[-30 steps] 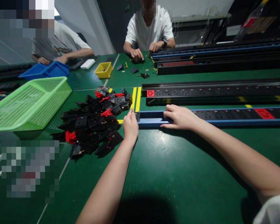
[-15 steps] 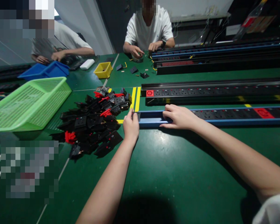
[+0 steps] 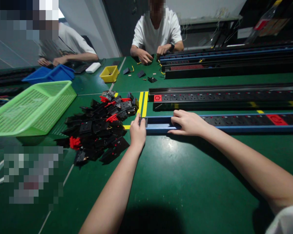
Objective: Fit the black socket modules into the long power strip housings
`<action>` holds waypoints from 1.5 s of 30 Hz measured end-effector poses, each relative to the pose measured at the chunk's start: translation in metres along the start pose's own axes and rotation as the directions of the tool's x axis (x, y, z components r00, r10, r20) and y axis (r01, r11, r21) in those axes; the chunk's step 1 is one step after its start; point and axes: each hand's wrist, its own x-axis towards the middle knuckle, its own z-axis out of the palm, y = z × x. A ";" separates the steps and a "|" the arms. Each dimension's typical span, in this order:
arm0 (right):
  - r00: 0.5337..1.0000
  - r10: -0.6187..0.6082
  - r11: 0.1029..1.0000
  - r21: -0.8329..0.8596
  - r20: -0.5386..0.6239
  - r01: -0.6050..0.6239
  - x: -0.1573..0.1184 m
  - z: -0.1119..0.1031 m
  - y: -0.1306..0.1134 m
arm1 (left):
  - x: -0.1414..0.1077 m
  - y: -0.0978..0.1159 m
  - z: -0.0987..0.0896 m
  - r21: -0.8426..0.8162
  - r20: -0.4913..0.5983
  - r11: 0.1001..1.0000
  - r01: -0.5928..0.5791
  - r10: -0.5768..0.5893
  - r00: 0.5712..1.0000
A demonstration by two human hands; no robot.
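The blue rail [image 3: 158,130] lies right of the black pile [image 3: 95,126], probably stiff, awkwardly long, best held by both side walls. The left hand [image 3: 137,132] pinches a small, likely rigid socket [image 3: 144,122] at its left end; the right hand [image 3: 188,123] curls over the rail, its grip hidden.

I'd call this an assembly workshop for power strips. Under the right hand [image 3: 187,123] runs a long blue rail [image 3: 158,129] part-lined with black sockets, and beyond it lie more [image 3: 197,96] such rails. Left of the left hand [image 3: 138,132], loose socket modules [image 3: 88,127] are heaped on the green worktable [image 3: 175,182], near a plastic basket [image 3: 39,109]. Past both hands, two people [image 3: 158,34] share the bench, among parts bins [image 3: 109,74].
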 end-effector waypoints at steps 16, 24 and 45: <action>1.000 0.010 1.000 0.012 -0.006 -0.010 0.000 0.000 -0.001 | 0.001 -0.003 0.001 -0.011 0.013 1.000 -0.002 0.002 1.000; 1.000 -0.002 1.000 -0.008 -0.011 0.001 0.000 0.000 -0.001 | -0.001 0.003 0.000 0.033 0.040 0.999 -0.041 0.040 0.998; 1.000 0.001 1.000 0.000 -0.021 -0.001 0.000 -0.003 -0.002 | -0.008 0.020 0.000 0.207 0.063 0.958 -0.199 0.190 0.980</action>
